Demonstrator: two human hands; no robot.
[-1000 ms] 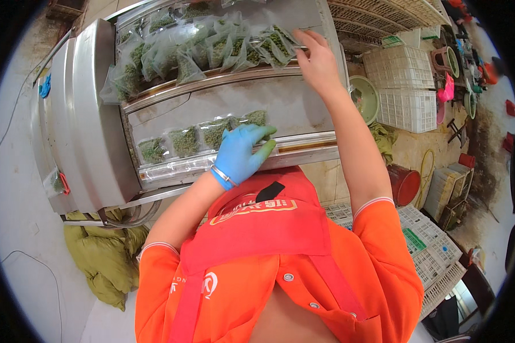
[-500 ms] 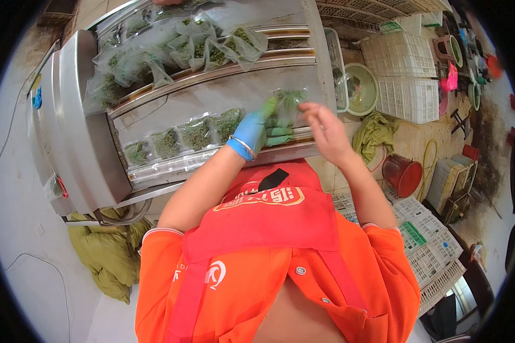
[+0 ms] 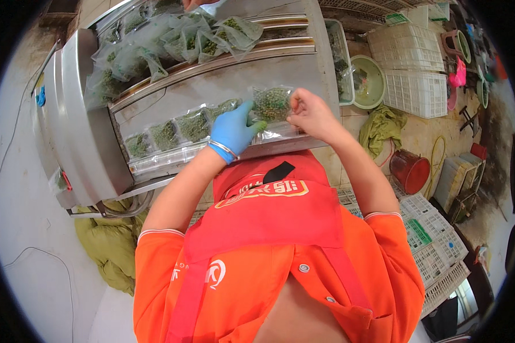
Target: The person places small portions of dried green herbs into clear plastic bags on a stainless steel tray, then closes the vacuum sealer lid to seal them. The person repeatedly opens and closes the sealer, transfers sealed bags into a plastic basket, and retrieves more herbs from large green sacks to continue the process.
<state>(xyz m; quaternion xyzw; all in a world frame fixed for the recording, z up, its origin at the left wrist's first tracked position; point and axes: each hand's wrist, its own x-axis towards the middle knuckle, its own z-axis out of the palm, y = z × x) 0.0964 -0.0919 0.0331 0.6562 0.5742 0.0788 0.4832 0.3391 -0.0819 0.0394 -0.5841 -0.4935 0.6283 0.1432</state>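
My right hand (image 3: 312,116) pinches the bag's (image 3: 270,104) right edge; whether my left hand (image 3: 233,131) grips, I can't tell. Beyond them, flat metal bed (image 3: 292,71) reaches a rail (image 3: 269,53).

Left fisheye on your head looks steeply down over your apron (image 3: 266,228) to left hand (image 3: 231,134) and right hand (image 3: 315,117), fairly near.

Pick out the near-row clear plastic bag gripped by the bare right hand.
The near row's rightmost clear plastic bag of green pieces: the bare right hand pinches its right edge, while that row's other four bags lie to its left.
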